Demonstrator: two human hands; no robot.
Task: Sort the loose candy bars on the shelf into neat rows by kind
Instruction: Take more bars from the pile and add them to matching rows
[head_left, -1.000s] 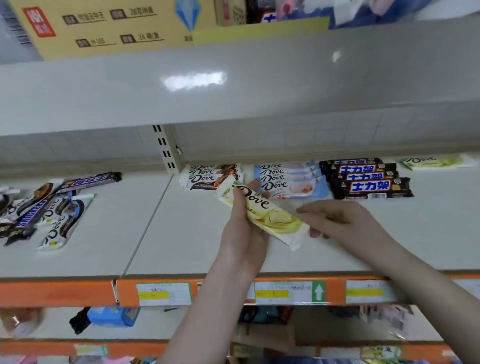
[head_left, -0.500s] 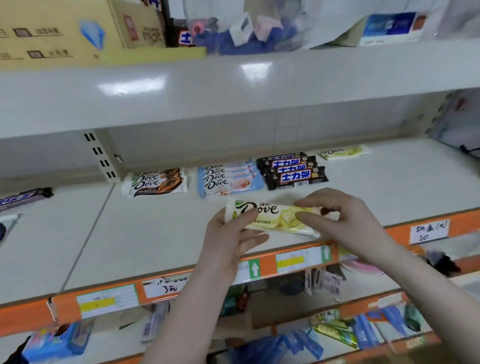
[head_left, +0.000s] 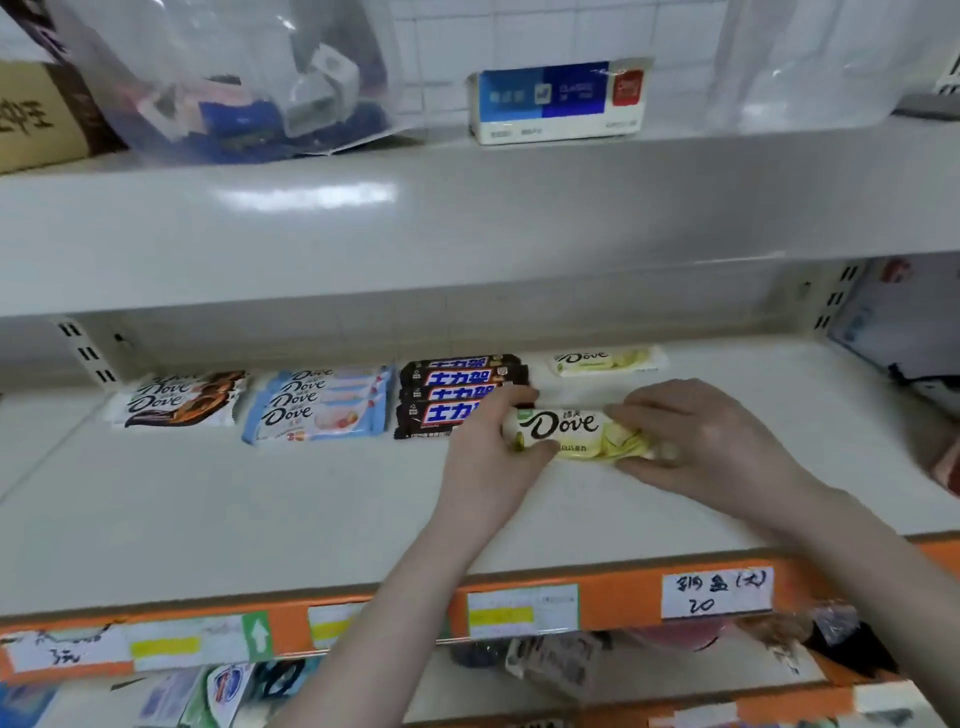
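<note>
A yellow-green Dove bar (head_left: 574, 434) lies lengthwise between both my hands, low over the white shelf (head_left: 260, 509). My left hand (head_left: 491, 449) grips its left end and my right hand (head_left: 696, 441) pinches its right end. Behind it at the back lies another yellow-green Dove bar (head_left: 608, 359). To the left sit rows by kind: black Snickers bars (head_left: 460, 387), light-blue Dove bars (head_left: 322, 405) and brown Dove bars (head_left: 179, 397). My left hand partly covers the front Snickers bar.
The upper shelf (head_left: 467, 218) overhangs close above, carrying a plastic bag (head_left: 234, 88) and a blue box (head_left: 558, 101). An orange price strip (head_left: 613, 597) with labels edges the shelf front. Goods crowd the lower shelf (head_left: 571, 670). Dark items sit at the far right (head_left: 935, 384).
Both hands have carried the yellow-green Dove bar right and toward the back, from over the shelf front to just right of the Snickers row. The view has swung right.
</note>
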